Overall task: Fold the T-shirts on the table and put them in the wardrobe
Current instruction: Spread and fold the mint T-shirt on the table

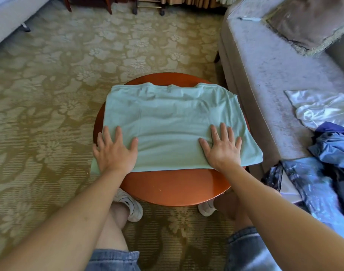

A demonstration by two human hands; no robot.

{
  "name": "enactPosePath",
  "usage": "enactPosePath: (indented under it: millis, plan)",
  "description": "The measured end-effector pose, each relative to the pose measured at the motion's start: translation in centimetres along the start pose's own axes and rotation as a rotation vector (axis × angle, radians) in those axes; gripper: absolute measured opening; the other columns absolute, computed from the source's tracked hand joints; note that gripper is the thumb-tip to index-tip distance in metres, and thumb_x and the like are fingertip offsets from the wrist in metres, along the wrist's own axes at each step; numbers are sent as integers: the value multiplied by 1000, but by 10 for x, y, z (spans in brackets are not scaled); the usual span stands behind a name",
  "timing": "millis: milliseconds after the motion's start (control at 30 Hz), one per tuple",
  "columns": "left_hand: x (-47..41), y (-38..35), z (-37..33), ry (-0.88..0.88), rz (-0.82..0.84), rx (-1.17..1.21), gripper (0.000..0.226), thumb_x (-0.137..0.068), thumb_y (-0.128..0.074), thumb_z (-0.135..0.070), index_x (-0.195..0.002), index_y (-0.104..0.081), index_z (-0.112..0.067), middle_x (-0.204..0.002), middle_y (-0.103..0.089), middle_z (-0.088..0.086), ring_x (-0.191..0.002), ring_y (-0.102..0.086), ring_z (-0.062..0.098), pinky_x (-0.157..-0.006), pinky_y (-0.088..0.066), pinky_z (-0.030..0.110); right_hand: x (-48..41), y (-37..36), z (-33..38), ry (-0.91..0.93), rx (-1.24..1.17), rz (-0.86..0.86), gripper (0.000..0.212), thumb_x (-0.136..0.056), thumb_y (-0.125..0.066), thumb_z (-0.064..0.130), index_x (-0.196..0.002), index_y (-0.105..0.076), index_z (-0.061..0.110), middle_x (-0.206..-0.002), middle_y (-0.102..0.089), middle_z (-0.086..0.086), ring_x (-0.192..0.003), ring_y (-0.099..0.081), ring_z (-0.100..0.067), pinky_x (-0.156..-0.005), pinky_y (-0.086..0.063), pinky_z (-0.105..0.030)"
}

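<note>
table point(173, 188): round, before my knees | T-shirt point(173, 118): spread flat on it, long axis 9-to-3, collar at 12, near edge at 6 | left hand point(114, 151): fingers straight, pressing its 7 o'clock corner | right hand point(222, 149): likewise flat at 5; both equally near, cloth lies toward 12

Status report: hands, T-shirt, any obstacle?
Left hand and right hand flat on T-shirt. T-shirt half folded on table. Nothing in the way.
</note>
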State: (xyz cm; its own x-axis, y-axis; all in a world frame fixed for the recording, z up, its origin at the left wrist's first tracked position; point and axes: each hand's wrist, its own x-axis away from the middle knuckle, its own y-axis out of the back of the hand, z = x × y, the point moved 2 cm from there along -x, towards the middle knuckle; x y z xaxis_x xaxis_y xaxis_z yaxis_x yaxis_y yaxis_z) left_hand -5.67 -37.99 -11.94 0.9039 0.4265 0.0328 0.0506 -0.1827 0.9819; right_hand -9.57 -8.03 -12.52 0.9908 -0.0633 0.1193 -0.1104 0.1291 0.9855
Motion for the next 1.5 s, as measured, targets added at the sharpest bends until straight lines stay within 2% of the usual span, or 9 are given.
enactPosePath:
  millis: [233, 433, 633, 833, 933, 1033, 1233, 1400, 1500]
  plan:
    - [3, 5, 6, 112, -165, 270, 60, -102, -29, -46, -155, -17, -20, -157, -26, 10, -140, -29, 32, -112, -20, 48, 1, 0, 0, 14, 6, -9, 77, -91, -8, 71, -155, -8, 29, -164, 1, -3, -150, 5, -26, -120, 1, -54]
    - [1, 11, 5, 191, -173, 342, 78, -95, -54, -38, -156, -9, -20, -148, -35, 14, -134, -32, 33, -110, -25, 48, 0, -1, -2, 22, 8, -11, 78, -91, -6, 72, -155, -7, 29, -164, 2, -4, -150, 5, -26, -119, 1, -54]
    - [-22, 38, 3, 290, 66, 503, 100, -89, -68, -29, -155, 7, -29, -151, -37, 11, -132, -43, 37, -103, -39, 48, 0, -1, -3, 27, 9, -16, 77, -91, -6, 72, -155, -7, 29, -164, 2, -4, -150, 5, -27, -120, 2, -54]
    - [-35, 41, 13, 117, 179, 527, 82, -98, -54, -26, -153, 5, -42, -153, -37, 2, -128, -48, 32, -96, -42, 40, 1, 0, -3, 28, 5, 1, 77, -91, -6, 72, -156, -6, 29, -164, 4, -4, -150, 6, -27, -120, 1, -54]
    - [-39, 35, 24, 37, 214, 553, 71, -101, -48, -23, -152, -6, -46, -157, -30, -1, -138, -39, 26, -106, -37, 36, 0, 1, -3, 25, -5, 0, 78, -91, -7, 73, -155, -6, 30, -163, 5, -4, -150, 7, -26, -120, 2, -54]
    - [-44, 32, 32, -32, 233, 538, 59, -101, -47, -18, -152, -25, -37, -159, -27, -2, -144, -29, 22, -114, -27, 32, -1, 1, -2, 18, 11, 16, 77, -91, -8, 72, -155, -6, 30, -163, 5, -4, -150, 7, -26, -119, 2, -54]
    - [-50, 34, 43, -87, 252, 523, 43, -102, -46, -21, -145, -45, -26, -154, -37, 1, -140, -36, 23, -111, -30, 30, -2, 4, 5, 21, 57, 53, 75, -92, -9, 70, -155, -3, 29, -163, 6, -4, -149, 8, -26, -119, 1, -55]
    - [-54, 41, 53, -48, 313, 626, 36, -99, -53, -11, -133, -59, -21, -149, -45, 4, -135, -43, 23, -104, -34, 25, -2, 4, 13, 30, 67, 74, 76, -92, -8, 70, -155, 0, 29, -163, 8, -4, -149, 10, -26, -119, 2, -55]
    - [-56, 53, 54, 24, 313, 717, 41, -93, -61, -10, -134, -59, -19, -146, -49, 5, -131, -47, 22, -111, -36, 32, -2, 5, 22, 45, 50, 118, 76, -92, -12, 70, -155, -1, 29, -163, 9, -4, -149, 10, -27, -119, 2, -55]
